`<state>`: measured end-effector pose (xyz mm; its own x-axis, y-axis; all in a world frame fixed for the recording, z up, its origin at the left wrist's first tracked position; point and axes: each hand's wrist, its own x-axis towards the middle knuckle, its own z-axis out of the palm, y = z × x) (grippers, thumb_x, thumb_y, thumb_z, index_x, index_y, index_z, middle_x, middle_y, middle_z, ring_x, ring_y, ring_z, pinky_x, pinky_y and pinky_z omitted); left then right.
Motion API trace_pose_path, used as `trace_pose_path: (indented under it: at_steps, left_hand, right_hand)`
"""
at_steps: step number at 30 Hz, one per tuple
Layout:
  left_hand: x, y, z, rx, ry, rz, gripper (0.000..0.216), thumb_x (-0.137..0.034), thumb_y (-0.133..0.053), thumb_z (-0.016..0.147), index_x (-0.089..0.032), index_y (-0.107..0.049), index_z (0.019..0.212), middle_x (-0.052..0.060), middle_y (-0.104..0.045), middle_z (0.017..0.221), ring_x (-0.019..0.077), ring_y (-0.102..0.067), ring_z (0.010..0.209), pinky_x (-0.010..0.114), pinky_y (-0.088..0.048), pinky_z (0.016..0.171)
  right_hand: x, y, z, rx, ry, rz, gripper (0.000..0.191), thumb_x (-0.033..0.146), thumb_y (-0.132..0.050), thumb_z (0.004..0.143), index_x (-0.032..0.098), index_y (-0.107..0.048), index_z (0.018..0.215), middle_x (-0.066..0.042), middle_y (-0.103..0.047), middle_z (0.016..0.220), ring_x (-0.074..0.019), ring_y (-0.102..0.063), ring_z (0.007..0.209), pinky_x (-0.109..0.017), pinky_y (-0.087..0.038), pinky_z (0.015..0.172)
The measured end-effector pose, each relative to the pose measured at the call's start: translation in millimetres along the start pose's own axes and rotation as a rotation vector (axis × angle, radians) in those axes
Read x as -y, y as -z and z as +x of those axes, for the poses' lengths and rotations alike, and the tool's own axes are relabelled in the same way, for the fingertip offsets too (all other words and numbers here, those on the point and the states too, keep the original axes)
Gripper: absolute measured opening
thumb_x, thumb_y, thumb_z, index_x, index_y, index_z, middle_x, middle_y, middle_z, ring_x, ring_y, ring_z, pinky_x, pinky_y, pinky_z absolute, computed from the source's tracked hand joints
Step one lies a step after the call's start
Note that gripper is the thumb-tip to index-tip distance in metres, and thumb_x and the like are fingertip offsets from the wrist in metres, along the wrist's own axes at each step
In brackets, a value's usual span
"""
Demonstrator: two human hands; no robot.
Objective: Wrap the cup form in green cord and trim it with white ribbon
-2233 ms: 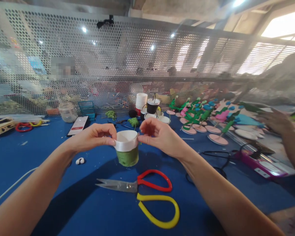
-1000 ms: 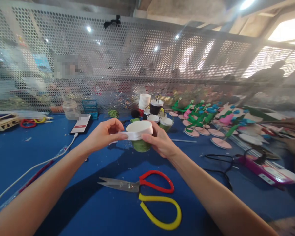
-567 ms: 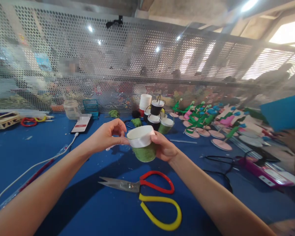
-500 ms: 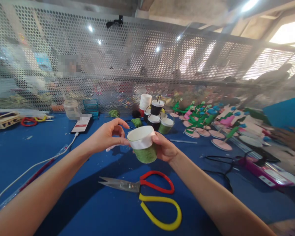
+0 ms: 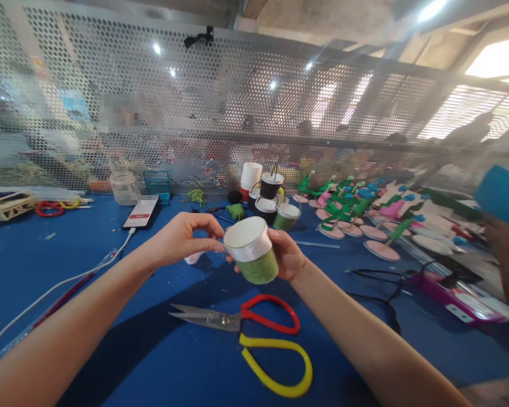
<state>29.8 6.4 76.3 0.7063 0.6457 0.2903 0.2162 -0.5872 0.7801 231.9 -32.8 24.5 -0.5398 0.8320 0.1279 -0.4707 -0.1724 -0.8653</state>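
Two pairs of scissors lie on the one blue table (image 5: 34,265), one near (image 5: 254,333) and one far left (image 5: 53,208), along with one phone (image 5: 141,213), one clear jar (image 5: 122,187), one small blue basket (image 5: 158,185) and one stack of white cups (image 5: 250,174). One green-wrapped cup (image 5: 254,261) is held up, and three more wrapped cups (image 5: 265,208) show plainly by the stack: two black, one green. There are two cables, one white (image 5: 68,281) and one black (image 5: 379,291); the foam flowers (image 5: 352,206) on round pink bases are too crowded to count.
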Motion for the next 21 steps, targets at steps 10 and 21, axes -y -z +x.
trace_pose_path:
  at_steps: [10, 21]
  left_hand:
    - [-4.9, -5.0, 0.0, 0.009, 0.013, -0.057, 0.008, -0.021, -0.065, 0.067, -0.014, -0.061, 0.065, -0.002, -0.060, 0.065, 0.0100, -0.053, 0.062, 0.020, -0.042, 0.060]
    - [-1.8, -9.9, -0.4, 0.010, -0.030, -0.071, 0.015, -0.022, -0.067, 0.067, -0.015, -0.054, 0.065, -0.003, -0.056, 0.066, 0.0107, -0.053, 0.065, 0.022, -0.043, 0.063]
  right_hand:
    - [-6.0, 2.4, 2.8, 0.031, -0.018, 0.100, 0.052, 0.051, -0.051, 0.066, 0.012, -0.058, 0.100, -0.007, -0.069, 0.076, -0.0212, -0.063, 0.071, -0.032, -0.047, 0.060]
    - [-7.2, -2.7, 3.5, -0.060, -0.050, 0.064, 0.046, 0.054, -0.047, 0.063, 0.015, -0.058, 0.086, -0.007, -0.065, 0.068, -0.0201, -0.059, 0.062, -0.031, -0.043, 0.053]
